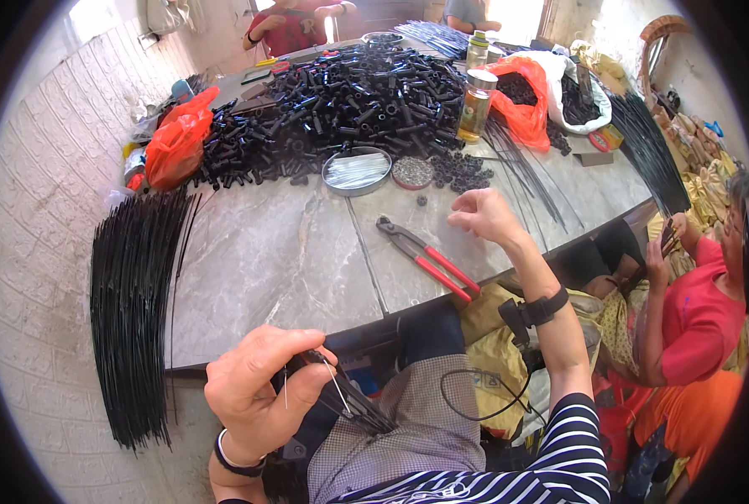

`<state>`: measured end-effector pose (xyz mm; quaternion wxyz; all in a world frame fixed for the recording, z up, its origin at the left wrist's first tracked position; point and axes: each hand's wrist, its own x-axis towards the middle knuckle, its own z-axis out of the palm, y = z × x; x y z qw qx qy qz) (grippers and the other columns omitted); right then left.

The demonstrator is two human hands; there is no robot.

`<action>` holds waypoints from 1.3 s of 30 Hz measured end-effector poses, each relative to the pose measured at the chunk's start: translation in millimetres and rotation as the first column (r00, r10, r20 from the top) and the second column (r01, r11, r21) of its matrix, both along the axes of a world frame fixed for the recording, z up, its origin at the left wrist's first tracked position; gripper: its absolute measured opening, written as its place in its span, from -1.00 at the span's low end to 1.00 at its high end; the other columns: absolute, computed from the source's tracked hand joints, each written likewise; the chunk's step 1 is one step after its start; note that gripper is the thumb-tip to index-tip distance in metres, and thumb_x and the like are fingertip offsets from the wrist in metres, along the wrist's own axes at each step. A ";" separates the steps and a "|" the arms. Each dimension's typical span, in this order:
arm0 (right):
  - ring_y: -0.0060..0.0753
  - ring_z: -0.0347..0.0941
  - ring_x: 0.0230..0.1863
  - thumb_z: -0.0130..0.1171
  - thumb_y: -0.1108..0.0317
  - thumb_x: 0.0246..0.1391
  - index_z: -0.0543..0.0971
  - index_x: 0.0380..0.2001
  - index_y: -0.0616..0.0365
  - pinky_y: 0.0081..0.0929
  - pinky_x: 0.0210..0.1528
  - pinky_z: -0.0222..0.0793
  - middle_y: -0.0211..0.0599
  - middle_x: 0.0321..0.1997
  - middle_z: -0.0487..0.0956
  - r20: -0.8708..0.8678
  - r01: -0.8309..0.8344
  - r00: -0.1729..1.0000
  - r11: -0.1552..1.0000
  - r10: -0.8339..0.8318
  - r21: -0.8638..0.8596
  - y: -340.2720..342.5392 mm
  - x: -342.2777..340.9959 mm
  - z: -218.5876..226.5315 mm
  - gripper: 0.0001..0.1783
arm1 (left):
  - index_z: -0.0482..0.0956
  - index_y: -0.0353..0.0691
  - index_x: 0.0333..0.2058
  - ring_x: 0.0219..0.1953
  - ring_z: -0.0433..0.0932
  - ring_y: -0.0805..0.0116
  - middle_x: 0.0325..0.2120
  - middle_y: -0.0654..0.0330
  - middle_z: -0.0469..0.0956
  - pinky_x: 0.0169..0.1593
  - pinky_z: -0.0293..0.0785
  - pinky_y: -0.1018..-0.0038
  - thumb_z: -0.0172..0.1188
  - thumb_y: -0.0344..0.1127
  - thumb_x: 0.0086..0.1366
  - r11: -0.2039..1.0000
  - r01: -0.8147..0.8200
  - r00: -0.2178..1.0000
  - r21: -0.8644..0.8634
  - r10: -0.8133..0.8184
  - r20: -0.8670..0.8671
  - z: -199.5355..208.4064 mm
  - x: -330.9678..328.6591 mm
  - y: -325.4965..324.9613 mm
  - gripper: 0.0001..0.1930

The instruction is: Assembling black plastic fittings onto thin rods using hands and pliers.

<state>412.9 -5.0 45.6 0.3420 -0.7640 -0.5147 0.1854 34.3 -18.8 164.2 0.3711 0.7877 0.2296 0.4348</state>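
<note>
My left hand [261,386], low over my lap, is closed around one end of a bundle of thin black rods [359,410]. A thin pale wire [335,385] hangs from that end, by my thumb and index finger. My right hand [485,217] hovers at the table's right side with curled fingers, thumb and index drawn together. Whatever lies between them, if anything, is too small to make out. Near that hand are small black caps [463,172], a round tin of small metal bits [412,172] and red-handled pincers [427,259]. A round metal dish [357,171] holds straight pale wires.
Black tubes [366,97] form a large heap on the stone-topped table [265,269]. Long black rods [135,311] overhang its left edge. A capped bottle [475,105] stands by orange and white bags. A person in red [702,311] sits close on my right; others work at the far side.
</note>
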 end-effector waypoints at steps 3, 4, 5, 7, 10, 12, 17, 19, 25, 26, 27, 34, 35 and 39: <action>-0.48 0.51 -0.58 0.30 0.29 -0.07 0.66 -0.42 0.26 -0.46 -0.47 0.40 -0.28 -0.59 0.59 -0.075 0.011 0.997 1.000 -0.011 0.004 -3.4 13.4 -17.4 -0.78 | 0.59 -0.42 -0.26 -0.47 0.59 0.37 -0.54 0.09 0.60 -0.39 0.45 0.57 0.34 -0.52 0.05 1.000 -0.014 1.000 -0.005 0.013 -0.007 1.5 2.9 -1.4 -0.75; -0.56 0.47 -0.62 0.30 0.28 -0.05 0.67 -0.43 0.26 -0.50 -0.54 0.37 -0.33 -0.61 0.57 0.018 -0.026 1.000 0.998 0.025 0.065 -2.5 16.8 -20.8 -0.77 | 0.59 -0.42 -0.26 -0.47 0.59 0.37 -0.54 0.09 0.60 -0.39 0.45 0.57 0.34 -0.52 0.05 1.000 -0.009 1.000 -0.008 0.009 -0.008 1.5 2.9 -1.6 -0.75; -0.56 0.47 -0.62 0.30 0.28 -0.05 0.67 -0.43 0.26 -0.50 -0.54 0.37 -0.33 -0.61 0.57 0.017 -0.022 1.000 0.998 0.021 0.062 -4.0 20.0 -21.7 -0.77 | 0.59 -0.42 -0.25 -0.47 0.60 0.37 -0.53 0.09 0.60 -0.38 0.45 0.58 0.34 -0.53 0.04 0.999 -0.022 1.000 -0.025 0.022 -0.001 1.1 2.8 -1.7 -0.75; -0.61 0.41 -0.68 0.26 0.27 0.00 0.66 -0.37 0.27 -0.56 -0.60 0.32 -0.40 -0.64 0.52 -0.194 0.031 0.981 0.999 -0.028 0.013 -4.7 17.3 -17.0 -0.75 | 0.59 -0.42 -0.25 -0.46 0.60 0.37 -0.53 0.09 0.60 -0.38 0.45 0.58 0.33 -0.54 0.04 0.998 -0.040 0.999 -0.044 0.040 0.002 0.6 1.0 -1.8 -0.75; -0.58 0.39 -0.69 0.19 0.29 0.05 0.65 -0.33 0.25 -0.52 -0.59 0.33 -0.39 -0.63 0.52 -0.307 0.115 0.947 0.992 -0.096 0.043 -8.3 19.5 -19.3 -0.76 | 0.59 -0.41 -0.25 -0.46 0.60 0.38 -0.53 0.10 0.59 -0.36 0.45 0.59 0.34 -0.53 0.05 0.998 -0.052 0.999 -0.037 0.052 0.013 1.2 -0.6 -3.4 -0.75; -0.49 0.44 -0.66 0.18 0.30 0.05 0.65 -0.32 0.22 -0.46 -0.55 0.37 -0.36 -0.63 0.54 -0.327 0.163 0.935 0.985 -0.134 0.063 -6.1 21.9 -22.1 -0.78 | 0.59 -0.41 -0.25 -0.46 0.60 0.40 -0.53 0.10 0.60 -0.35 0.45 0.60 0.34 -0.52 0.05 0.998 -0.049 0.999 -0.027 0.049 0.010 2.5 -0.3 -4.7 -0.76; -0.02 0.54 -0.26 0.18 0.32 0.00 0.64 -0.23 0.04 -0.22 -0.18 0.45 -0.12 -0.33 0.57 0.255 -0.062 0.967 0.973 0.003 0.222 26.2 -11.1 -12.5 -0.77 | 0.59 -0.40 -0.26 -0.47 0.59 0.40 -0.52 0.09 0.60 -0.36 0.44 0.60 0.34 -0.52 0.05 0.998 -0.040 0.999 -0.044 0.042 0.030 0.7 0.2 -9.0 -0.76; -0.02 0.54 -0.23 0.14 0.33 0.01 0.63 -0.23 0.04 -0.21 -0.16 0.45 -0.13 -0.27 0.55 0.368 -0.074 0.930 0.980 0.000 0.186 40.2 -36.8 -10.8 -0.77 | 0.60 -0.40 -0.26 -0.47 0.59 0.40 -0.52 0.09 0.61 -0.36 0.44 0.60 0.34 -0.52 0.05 0.999 -0.047 0.999 -0.028 0.047 0.025 0.0 -1.4 -9.4 -0.76; -0.02 0.49 -0.13 0.05 0.40 0.01 0.61 -0.26 0.04 -0.15 -0.11 0.41 -0.16 -0.15 0.52 0.564 -0.033 0.825 0.999 0.031 -0.007 46.2 -26.5 -18.0 -0.78 | 0.59 -0.40 -0.26 -0.47 0.59 0.40 -0.52 0.10 0.60 -0.36 0.44 0.60 0.35 -0.53 0.04 0.999 -0.043 0.997 -0.021 0.044 0.070 -1.2 -8.5 -10.2 -0.75; 0.00 0.50 -0.15 0.03 0.41 0.02 0.60 -0.23 0.02 -0.14 -0.14 0.43 -0.14 -0.18 0.51 0.569 0.000 0.823 1.000 -0.009 0.016 43.2 -23.7 -16.3 -0.75 | 0.59 -0.41 -0.25 -0.47 0.59 0.41 -0.52 0.10 0.60 -0.36 0.44 0.60 0.35 -0.53 0.04 0.997 -0.062 0.996 -0.036 0.064 0.060 -0.5 -10.3 -10.2 -0.75; 0.01 0.52 -0.18 0.00 0.42 0.03 0.60 -0.20 0.00 -0.12 -0.18 0.45 -0.12 -0.21 0.51 0.574 0.037 0.817 0.998 -0.054 0.040 38.7 -20.1 -13.0 -0.72 | 0.59 -0.41 -0.25 -0.47 0.58 0.41 -0.52 0.11 0.60 -0.37 0.44 0.60 0.35 -0.53 0.04 0.996 -0.076 0.996 -0.050 0.079 0.052 0.0 -11.3 -9.2 -0.74; 0.05 0.51 -0.22 0.07 0.33 0.08 0.60 -0.27 0.17 -0.15 -0.17 0.41 0.04 -0.30 0.58 0.370 0.054 0.923 0.987 -0.108 0.153 -7.9 -5.2 -4.2 -0.79 | 0.59 -0.40 -0.24 -0.47 0.58 0.43 -0.52 0.11 0.60 -0.37 0.44 0.61 0.34 -0.54 0.04 0.996 -0.077 0.995 -0.036 0.079 0.062 -1.8 -12.7 -6.1 -0.74; 0.07 0.51 -0.19 0.05 0.32 0.10 0.61 -0.28 0.20 -0.16 -0.15 0.41 0.07 -0.27 0.58 0.251 0.059 0.965 0.995 -0.078 0.083 -10.6 -9.9 -2.6 -0.77 | 0.59 -0.41 -0.24 -0.47 0.58 0.44 -0.52 0.11 0.60 -0.37 0.43 0.61 0.34 -0.54 0.04 0.997 -0.073 0.995 -0.037 0.076 0.066 -3.4 -12.1 -5.4 -0.74; 0.06 0.51 -0.16 0.01 0.33 0.13 0.60 -0.24 0.21 -0.17 -0.11 0.40 0.10 -0.21 0.57 0.275 0.037 0.958 0.988 -0.077 0.151 -13.9 -2.3 -19.4 -0.75 | 0.59 -0.41 -0.24 -0.47 0.57 0.44 -0.53 0.11 0.61 -0.38 0.42 0.62 0.34 -0.53 0.05 0.998 -0.061 0.997 -0.003 0.061 0.054 -0.2 -8.4 -9.4 -0.74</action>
